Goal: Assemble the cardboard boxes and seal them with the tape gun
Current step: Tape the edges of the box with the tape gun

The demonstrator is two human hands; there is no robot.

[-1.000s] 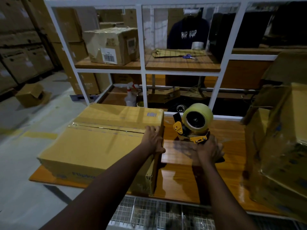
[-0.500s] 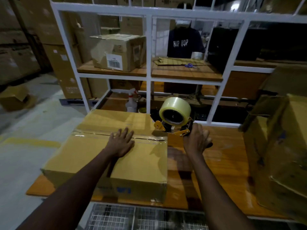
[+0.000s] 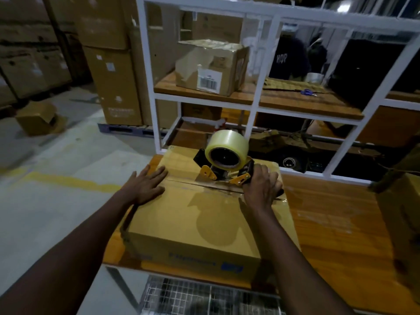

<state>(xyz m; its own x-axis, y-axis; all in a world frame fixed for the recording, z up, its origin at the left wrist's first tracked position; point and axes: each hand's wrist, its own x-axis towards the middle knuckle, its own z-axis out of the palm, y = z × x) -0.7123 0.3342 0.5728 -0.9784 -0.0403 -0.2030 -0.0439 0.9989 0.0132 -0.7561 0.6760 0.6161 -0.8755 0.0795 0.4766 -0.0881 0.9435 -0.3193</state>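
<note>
A closed cardboard box (image 3: 200, 219) lies on the orange wooden table (image 3: 336, 235), its top seam running left to right. The tape gun (image 3: 225, 162), yellow and black with a clear tape roll, sits on that seam near the box's middle. My right hand (image 3: 261, 189) grips the gun's handle from the right. A strip of tape lies on the seam under and to the right of my right hand. My left hand (image 3: 147, 185) rests flat on the box top at its left end, fingers straight.
A white metal shelf frame (image 3: 254, 92) stands behind the table with a taped box (image 3: 211, 67) and scissors (image 3: 308, 92) on its wooden shelf. A person in a dark shirt (image 3: 288, 57) stands beyond it. Other cardboard boxes (image 3: 400, 214) stand at the table's right. Stacked cartons (image 3: 109, 64) fill the left floor.
My right hand has drawn the tape gun left, from the box's right edge onto the seam. My left hand has slid from the right edge to the box's left end.
</note>
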